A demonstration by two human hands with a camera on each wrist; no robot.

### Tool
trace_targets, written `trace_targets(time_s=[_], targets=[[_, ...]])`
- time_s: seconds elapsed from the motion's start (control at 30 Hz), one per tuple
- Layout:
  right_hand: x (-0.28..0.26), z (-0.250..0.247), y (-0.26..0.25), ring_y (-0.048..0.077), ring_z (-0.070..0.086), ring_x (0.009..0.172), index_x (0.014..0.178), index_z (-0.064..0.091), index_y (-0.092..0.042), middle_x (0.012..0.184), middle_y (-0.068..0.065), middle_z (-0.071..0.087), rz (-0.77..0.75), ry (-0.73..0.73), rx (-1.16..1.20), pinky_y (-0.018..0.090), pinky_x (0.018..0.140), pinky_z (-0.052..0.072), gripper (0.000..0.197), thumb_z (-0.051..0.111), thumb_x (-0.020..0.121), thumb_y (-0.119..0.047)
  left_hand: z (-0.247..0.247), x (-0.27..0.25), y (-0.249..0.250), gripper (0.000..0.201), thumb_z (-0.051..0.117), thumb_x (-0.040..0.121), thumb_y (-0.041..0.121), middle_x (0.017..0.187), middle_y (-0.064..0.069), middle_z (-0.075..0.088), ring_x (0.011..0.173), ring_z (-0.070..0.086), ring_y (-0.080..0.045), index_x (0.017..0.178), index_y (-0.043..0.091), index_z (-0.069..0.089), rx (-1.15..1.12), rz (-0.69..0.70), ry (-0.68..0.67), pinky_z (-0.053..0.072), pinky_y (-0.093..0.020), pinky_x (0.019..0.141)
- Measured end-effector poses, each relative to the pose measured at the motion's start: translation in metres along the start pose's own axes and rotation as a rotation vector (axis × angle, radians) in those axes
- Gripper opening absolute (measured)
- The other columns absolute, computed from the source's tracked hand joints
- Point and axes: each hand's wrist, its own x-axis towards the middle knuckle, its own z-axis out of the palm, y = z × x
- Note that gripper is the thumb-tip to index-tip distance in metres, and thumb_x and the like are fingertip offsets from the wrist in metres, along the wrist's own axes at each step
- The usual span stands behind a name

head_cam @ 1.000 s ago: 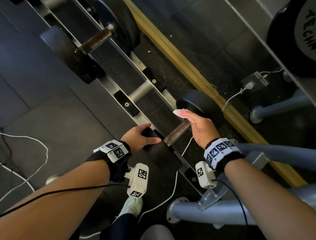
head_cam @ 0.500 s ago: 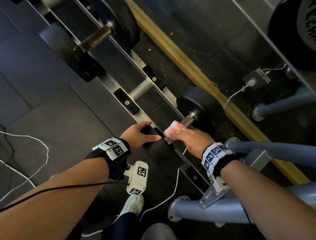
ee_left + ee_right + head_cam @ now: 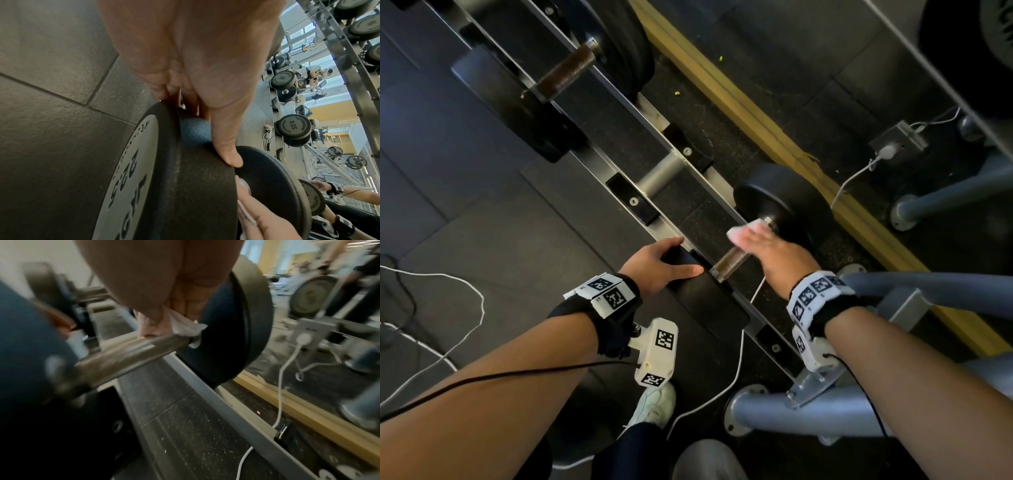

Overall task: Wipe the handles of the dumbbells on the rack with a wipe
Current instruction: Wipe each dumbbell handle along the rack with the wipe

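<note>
A black dumbbell lies across the low rack [image 3: 619, 99] in the head view. My left hand [image 3: 661, 263] grips its near head [image 3: 709, 301], thumb laid along the top. In the left wrist view that head [image 3: 185, 178] reads 22.5, and my fingers curl over its rim. My right hand [image 3: 767, 246] holds a white wipe [image 3: 743, 233] wrapped on the far end of the rusty steel handle [image 3: 729, 262], right by the far head [image 3: 784, 202]. The right wrist view shows the wipe [image 3: 185, 326] bunched under my fingers on the handle [image 3: 127, 353], touching the far head [image 3: 236, 329].
A second dumbbell [image 3: 565, 73] sits on the rack at the upper left. A wooden strip [image 3: 756, 126] runs behind the rack along a mirror. A white cable [image 3: 736, 359] trails under the rack. Grey machine tubing [image 3: 791, 411] stands close on my right, my shoe [image 3: 654, 404] below.
My right hand slid the wipe down to the near end of the handle, then back up to the far head. The left hand kept its hold.
</note>
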Motion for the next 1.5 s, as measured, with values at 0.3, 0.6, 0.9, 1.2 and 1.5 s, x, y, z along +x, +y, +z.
trace_targets(time_s=[0.3, 0.6, 0.9, 1.2, 1.5], targets=[[-0.023, 0.011, -0.027, 0.026, 0.037, 0.142, 0.148, 0.031, -0.049, 0.158, 0.002, 0.034, -0.174, -0.183, 0.106, 0.041, 0.118, 0.028, 0.053, 0.027, 0.096, -0.039, 0.001, -0.001, 0.0, 0.081, 0.08, 0.076, 0.044, 0.142, 0.004, 0.052, 0.13, 0.048, -0.016, 0.147, 0.038, 0.04, -0.017, 0.01, 0.005, 0.033, -0.026, 0.103], [0.003, 0.004, -0.012, 0.015, 0.02, 0.15, 0.154, 0.026, -0.033, 0.16, -0.004, 0.028, 0.01, 0.059, -0.033, 0.032, 0.119, 0.019, 0.085, 0.045, 0.085, 0.013, 0.0, -0.001, 0.0, 0.08, 0.078, 0.077, 0.045, 0.142, 0.005, 0.05, 0.128, 0.048, -0.016, 0.147, 0.04, 0.039, -0.025, 0.005, -0.019, 0.033, -0.027, 0.103], [-0.009, -0.018, -0.021, 0.01, 0.044, 0.137, 0.136, 0.056, -0.029, 0.144, -0.004, 0.053, -0.059, 0.145, 0.477, 0.037, 0.116, 0.037, 0.043, 0.048, 0.1, -0.008, 0.0, -0.001, -0.001, 0.081, 0.079, 0.078, 0.044, 0.146, 0.007, 0.048, 0.131, 0.048, -0.015, 0.148, 0.039, 0.038, -0.021, 0.023, -0.017, 0.035, -0.03, 0.111], [0.03, -0.015, -0.03, 0.014, 0.027, 0.147, 0.146, 0.043, -0.028, 0.154, -0.008, 0.041, -0.224, -0.265, -0.174, 0.034, 0.124, 0.011, 0.061, 0.055, 0.092, -0.004, 0.004, -0.004, -0.004, 0.084, 0.077, 0.079, 0.045, 0.15, 0.008, 0.043, 0.134, 0.044, -0.015, 0.151, 0.04, 0.032, -0.023, 0.05, -0.003, 0.033, -0.029, 0.113], [0.006, -0.01, -0.017, -0.002, 0.054, 0.113, 0.112, 0.067, -0.034, 0.124, -0.009, 0.06, -0.058, -0.078, 0.352, 0.014, 0.104, 0.037, 0.03, 0.043, 0.101, -0.018, 0.002, -0.006, -0.002, 0.085, 0.075, 0.08, 0.046, 0.153, 0.008, 0.041, 0.138, 0.041, -0.015, 0.151, 0.039, 0.031, 0.003, 0.049, -0.015, 0.031, -0.038, 0.118]])
